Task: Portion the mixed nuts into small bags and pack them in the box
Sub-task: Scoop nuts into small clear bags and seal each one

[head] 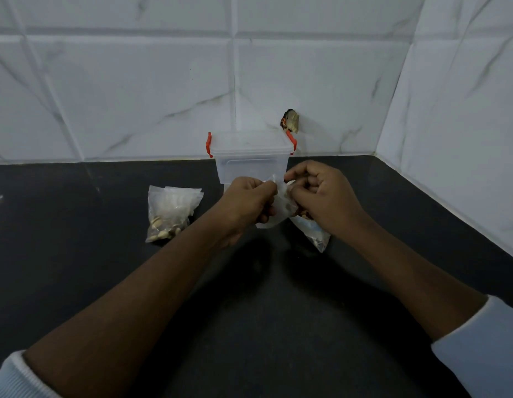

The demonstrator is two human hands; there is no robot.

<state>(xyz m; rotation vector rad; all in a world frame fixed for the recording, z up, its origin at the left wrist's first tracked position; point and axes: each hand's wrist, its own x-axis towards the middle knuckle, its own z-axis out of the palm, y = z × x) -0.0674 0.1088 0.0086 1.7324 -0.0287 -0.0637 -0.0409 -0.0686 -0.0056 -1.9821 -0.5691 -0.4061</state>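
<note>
A small clear plastic bag (279, 206) is held up between both hands above the dark counter. My left hand (246, 202) pinches its left edge and my right hand (321, 196) pinches its right edge. Under my right hand lies a larger clear bag of mixed nuts (315, 234), partly hidden. To the left, another clear bag with nuts (169, 214) lies flat on the counter. Behind my hands stands a clear plastic box (251, 159) with its lid on and red clips at both sides.
The black counter (249, 297) meets white marble-look tiled walls at the back and right, forming a corner. A damaged spot with exposed wires (290, 120) shows on the back wall just behind the box.
</note>
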